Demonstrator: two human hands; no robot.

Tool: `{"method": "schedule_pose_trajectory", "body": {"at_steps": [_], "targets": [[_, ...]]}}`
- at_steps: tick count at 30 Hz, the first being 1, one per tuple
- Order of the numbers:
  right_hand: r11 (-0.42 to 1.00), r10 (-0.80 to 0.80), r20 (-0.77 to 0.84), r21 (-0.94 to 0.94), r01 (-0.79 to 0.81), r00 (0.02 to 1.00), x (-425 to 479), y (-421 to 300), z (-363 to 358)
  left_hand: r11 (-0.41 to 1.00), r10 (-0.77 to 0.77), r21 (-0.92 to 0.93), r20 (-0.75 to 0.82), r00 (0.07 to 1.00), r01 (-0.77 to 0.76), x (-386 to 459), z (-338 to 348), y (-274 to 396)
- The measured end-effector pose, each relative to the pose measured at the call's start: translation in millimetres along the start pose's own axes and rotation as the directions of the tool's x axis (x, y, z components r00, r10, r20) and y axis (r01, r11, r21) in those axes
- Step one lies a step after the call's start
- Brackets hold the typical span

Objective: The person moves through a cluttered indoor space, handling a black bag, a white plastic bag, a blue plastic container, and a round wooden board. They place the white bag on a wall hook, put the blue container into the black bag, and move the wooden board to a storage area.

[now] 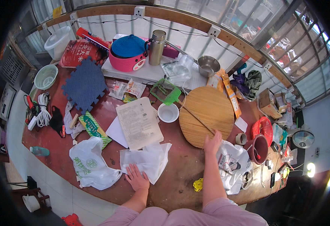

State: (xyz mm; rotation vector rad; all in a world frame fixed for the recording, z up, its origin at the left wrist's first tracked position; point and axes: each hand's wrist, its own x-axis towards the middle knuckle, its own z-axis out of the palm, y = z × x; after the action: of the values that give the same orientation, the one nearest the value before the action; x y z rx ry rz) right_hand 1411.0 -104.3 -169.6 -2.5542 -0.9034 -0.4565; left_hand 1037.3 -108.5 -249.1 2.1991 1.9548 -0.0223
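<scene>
My left hand (137, 177) lies flat, fingers spread, on thin white sheets (145, 158) near the table's front. My right hand (213, 142) is at the near edge of a round slatted wooden board (207, 110). Its fingers meet the lower end of the long handle of a green fly swatter (166, 91); whether they grip it is unclear. The swatter lies across the board, its head beside a white bowl (168, 113). A printed paper sheet (139, 123) lies behind the white sheets. A white plastic bag (93, 166) is left of my left hand.
Another white bag (232, 166) lies beside my right forearm, near a brown bucket (257, 149) and a tape roll (241, 139). A yellow plastic piece (198, 184) sits near the front edge. A blue foam mat (84, 83) and a steel flask (157, 48) are farther back.
</scene>
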Motion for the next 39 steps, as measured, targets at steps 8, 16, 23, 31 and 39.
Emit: {"method": "schedule_pose_trajectory", "body": {"at_steps": [8,16,23,31,39], "targets": [[0.956,-0.047,0.564,0.265,-0.127,0.825,23,50,45,0.999,0.036,0.009,-0.055,0.998,-0.035,2,0,2],[0.977,-0.099,0.201,0.204,0.057,0.975,26,31,52,1.000,0.025,0.010,-0.053,0.998,-0.025,1,0,3],[0.754,-0.390,0.385,0.654,0.051,0.836,16,-19,55,1.000,0.017,0.009,-0.044,0.999,-0.016,1,1,2],[0.699,-0.631,0.131,0.523,0.488,0.764,126,-144,56,1.000,-0.003,-0.003,-0.031,1.000,0.003,0,-1,4],[0.743,-0.561,0.456,-0.092,0.663,0.691,229,-165,120,1.000,0.017,-0.015,-0.033,0.999,-0.018,3,8,0]]}}
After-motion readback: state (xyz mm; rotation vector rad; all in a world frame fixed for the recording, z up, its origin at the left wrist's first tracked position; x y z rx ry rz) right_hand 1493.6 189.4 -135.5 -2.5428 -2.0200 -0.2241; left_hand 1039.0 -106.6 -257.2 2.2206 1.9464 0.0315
